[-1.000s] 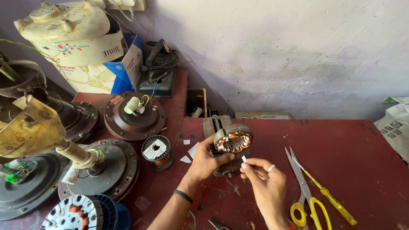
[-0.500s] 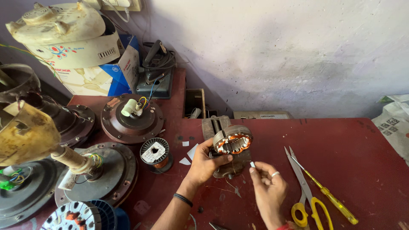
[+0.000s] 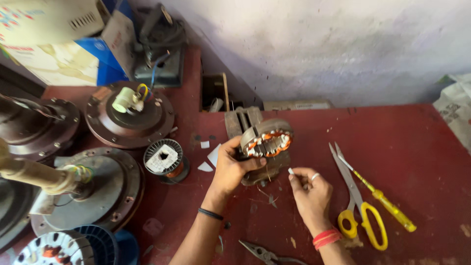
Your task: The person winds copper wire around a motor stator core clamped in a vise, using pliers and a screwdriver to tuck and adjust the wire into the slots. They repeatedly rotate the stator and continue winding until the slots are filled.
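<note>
We hold the motor stator (image 3: pixel 265 143) tilted above the red table (image 3: pixel 402 127), near the middle of the bench just in front of the wall. Its open bore, lined with orange copper windings, faces up and toward us; its axis leans from the table up toward the camera.

Our left hand (image 3: pixel 231 168) wraps the stator's lower left side, thumb across the front rim, fingers closed round the body. Our right hand (image 3: pixel 309 192) is just to the right of the stator and slightly below it, not touching it. Thumb and forefinger pinch a small white slip (image 3: pixel 291 171), its tip pointing up and left toward the bore. The right hand is therefore the nearer free hand, and the slots lie up and left of the slip.

Outward from here:
- Yellow-handled scissors (image 3: pixel 355 201) lie right of the right hand, with a yellow screwdriver (image 3: pixel 380 196) beside them.
- Pliers (image 3: pixel 260 252) lie at the near edge.
- A wire spool (image 3: pixel 164 159) stands left of the left hand, with white paper scraps (image 3: pixel 208 157) between.
- Brown fan motor housings (image 3: pixel 128 115) fill the left side.
</note>
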